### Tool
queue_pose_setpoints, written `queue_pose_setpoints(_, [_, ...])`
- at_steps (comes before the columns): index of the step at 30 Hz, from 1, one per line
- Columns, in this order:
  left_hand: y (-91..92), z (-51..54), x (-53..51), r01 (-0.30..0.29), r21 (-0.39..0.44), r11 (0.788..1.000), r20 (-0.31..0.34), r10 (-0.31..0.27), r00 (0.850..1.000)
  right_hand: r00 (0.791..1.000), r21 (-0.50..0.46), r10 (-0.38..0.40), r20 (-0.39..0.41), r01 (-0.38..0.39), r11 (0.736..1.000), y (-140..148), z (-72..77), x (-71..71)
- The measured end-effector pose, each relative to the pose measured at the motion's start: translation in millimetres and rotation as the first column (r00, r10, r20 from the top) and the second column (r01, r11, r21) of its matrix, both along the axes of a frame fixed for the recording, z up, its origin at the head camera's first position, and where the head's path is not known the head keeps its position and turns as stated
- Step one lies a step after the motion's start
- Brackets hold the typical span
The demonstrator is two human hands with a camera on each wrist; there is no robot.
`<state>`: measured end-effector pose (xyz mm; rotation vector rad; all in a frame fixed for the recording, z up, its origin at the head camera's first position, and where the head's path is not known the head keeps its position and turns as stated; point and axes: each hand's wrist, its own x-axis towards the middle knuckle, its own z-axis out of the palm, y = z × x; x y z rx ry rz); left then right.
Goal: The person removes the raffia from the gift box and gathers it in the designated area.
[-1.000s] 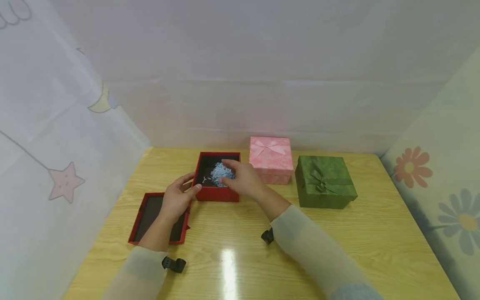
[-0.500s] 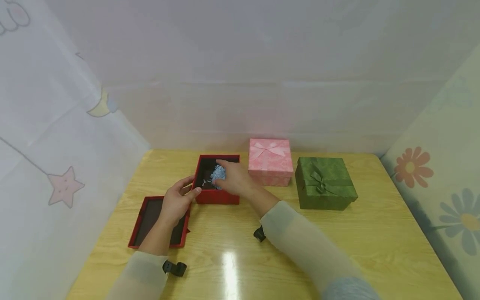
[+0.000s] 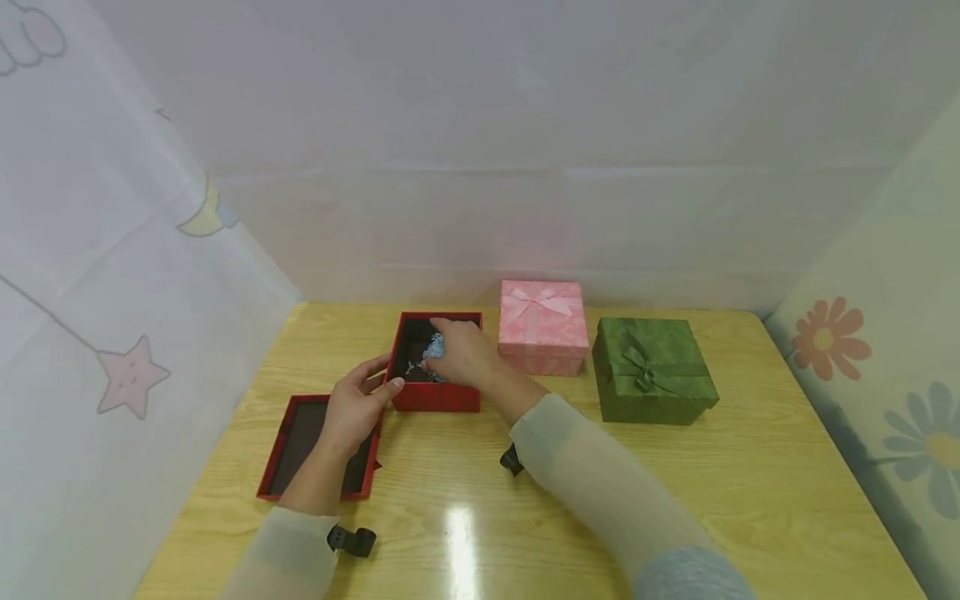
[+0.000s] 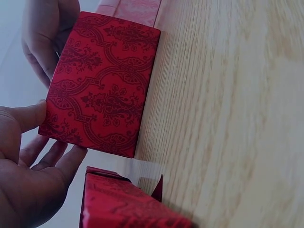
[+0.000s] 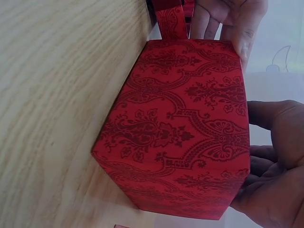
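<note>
An open red box (image 3: 437, 397) with a dark inside stands at the left of the table's back half. Inside it lies pale blue shredded paper (image 3: 435, 343), partly covered by my right hand (image 3: 467, 360), whose thumb and fingers curl around the clump. My left hand (image 3: 354, 412) holds the box at its left front corner, thumb near the front rim and fingers along the left side. Dark scrolls pattern the box's front wall (image 4: 102, 83) in the left wrist view. The right fingertips are hidden behind the wall in the right wrist view.
A red lid (image 3: 300, 446), inner side up, lies at left beneath my left forearm. Right of the open box stand a pink gift box (image 3: 542, 325) and a green gift box (image 3: 654, 375), both lidded with bows. Printed cloth (image 3: 480, 167) encloses the wooden table (image 3: 555, 525).
My right hand has moved left and deeper into the red box, covering more of the shredded paper as it gathers it. The left hand stays on the box.
</note>
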<state>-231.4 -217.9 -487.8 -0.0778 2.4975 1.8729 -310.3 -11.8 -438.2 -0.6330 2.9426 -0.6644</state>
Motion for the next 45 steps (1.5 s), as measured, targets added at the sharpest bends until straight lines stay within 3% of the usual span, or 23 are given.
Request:
queue_pose_setpoints(5, [2.4,8.0,1.8,0.0,0.005,1.0,0.028,-0.001,1.0,1.0,0.023,-0.001,0.016,0.001,1.0,-6.0,-0.4,-6.2])
queue_pose_setpoints(14, [-2.8,-5.9,-1.8,-0.001,0.049,0.999,-0.006,0.002,1.0,0.998,0.045,0.001,0.069,-0.004,0.999,-15.6,-4.0,-13.9])
queue_pose_setpoints(25, [-4.7,-6.4,-1.0,-0.003,0.071,0.997,-0.026,0.005,1.0,0.995,0.149,0.034,0.096,-0.048,0.988,-23.6,-4.1,-17.3])
queue_pose_setpoints(30, [-4.8,-7.3,-1.9,0.008,0.073,0.997,0.004,-0.009,1.0,0.993,0.219,0.057,0.104,-0.079,0.972,-26.3,-7.2,-19.0])
queue_pose_setpoints(33, [-2.8,-3.2,-0.7,0.014,0.068,0.998,0.025,-0.016,1.0,0.99,0.241,0.058,0.128,-0.088,0.967,-26.7,-9.4,-20.5])
queue_pose_setpoints(38, [2.8,14.7,7.7,0.017,0.054,0.998,0.04,-0.019,0.999,0.984,0.288,0.078,0.161,-0.123,0.95,-28.5,-12.1,-21.9])
queue_pose_setpoints(45, [5.0,18.8,10.7,0.018,0.069,0.997,0.032,-0.02,0.999,0.982,0.321,0.11,0.151,-0.154,0.935,-29.7,-18.1,-23.9])
